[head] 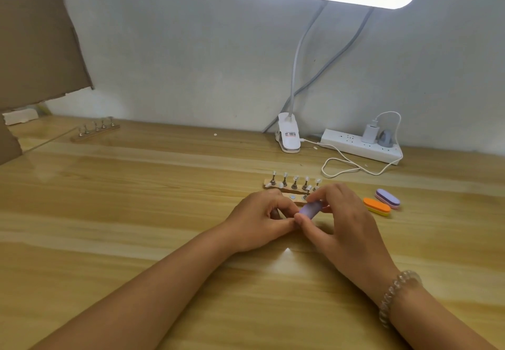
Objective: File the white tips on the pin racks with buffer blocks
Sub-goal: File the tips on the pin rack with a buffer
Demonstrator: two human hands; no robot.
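While the right hand curls its thumb and fingers round a small lilac oval foam buffer block, the left hand sits just beside it with fingers curled and thumb pressed to forefinger at the block's near end; whether it pinches a pin there is hidden, so I cannot tell. Both hands hover low over the pale wooden surface, directly in front of a short wooden pin rack that shows bare round metal discs where pins would stand. Just behind it a second wooden rack carries upright metal pins capped with white tips. A third rack stands well apart at the far left, its tips too small to judge. The work looks to be mid-course: one tip seems to be in hand, and nothing shows which of the others are already filed, so most may remain. An orange-and-yellow buffer block and a purple-and-pink one lie touching to the right, unused. The lilac block's long axis runs diagonally, near end toward the left hand, far end pointing away and rightward; the racks lie lengthwise left to right.
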